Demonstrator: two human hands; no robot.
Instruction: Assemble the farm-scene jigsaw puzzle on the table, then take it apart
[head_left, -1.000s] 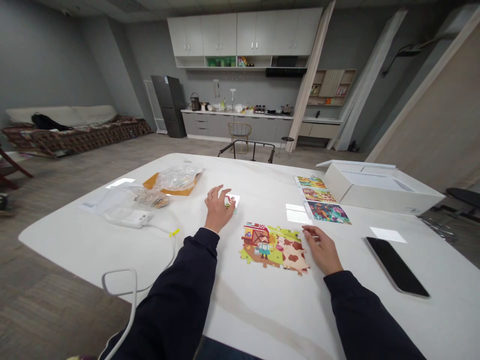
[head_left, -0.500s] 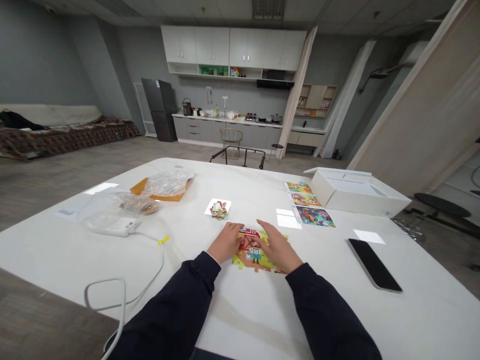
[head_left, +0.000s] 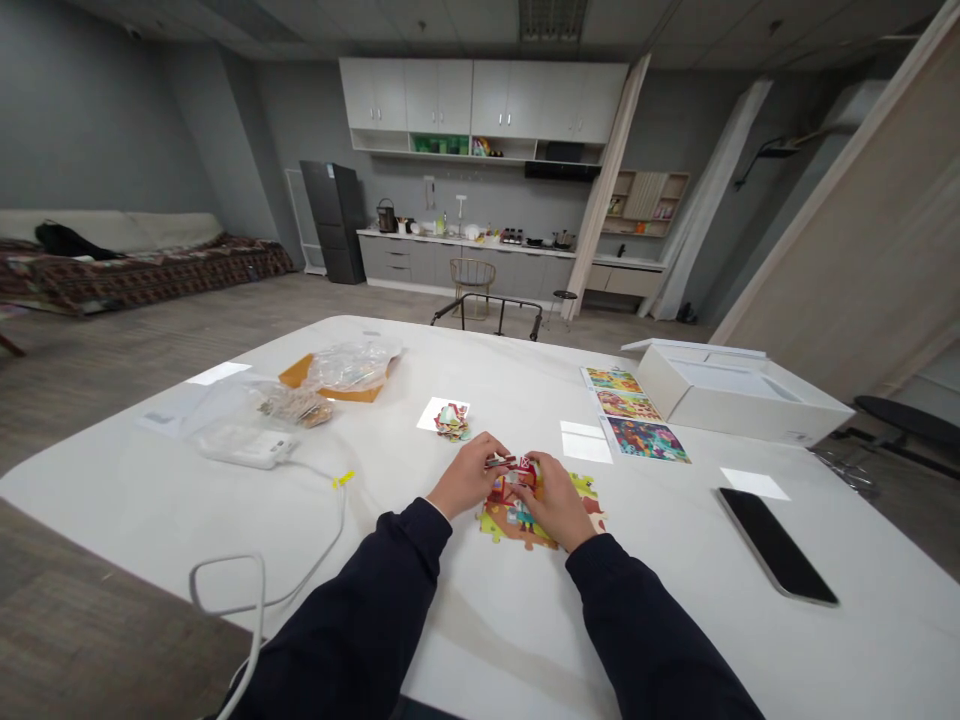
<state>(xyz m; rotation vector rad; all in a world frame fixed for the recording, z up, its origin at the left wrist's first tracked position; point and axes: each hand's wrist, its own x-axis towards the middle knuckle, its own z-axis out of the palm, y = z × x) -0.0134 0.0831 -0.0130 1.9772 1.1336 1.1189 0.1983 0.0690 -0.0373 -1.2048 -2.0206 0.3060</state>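
A partly joined jigsaw puzzle (head_left: 525,535) with a red barn and a figure in blue-green lies on the white table in front of me. Over its upper left part, my left hand (head_left: 472,478) is closed in a pinch on a small red-and-white puzzle piece (head_left: 501,462), tilted up from the surface. From the other side, my right hand (head_left: 561,505) curls its fingers around the red top section with the white crossed window; it covers part of the picture. Just beyond my hands sits a small pile of loose puzzle pieces (head_left: 452,422).
Picture sheets (head_left: 630,405) lie beside an open white box (head_left: 750,390) at the right. A black phone (head_left: 776,545) is nearer. On the left are a clear bag of pieces (head_left: 296,405), an orange tray with plastic wrap (head_left: 349,370) and a white power bank (head_left: 247,447) with its cable.
My left hand has lifted a piece edge at the puzzle's top. My right hand's spread fingers have curled in toward the barn, uncovering more puzzle on the right. The view has shifted slightly.
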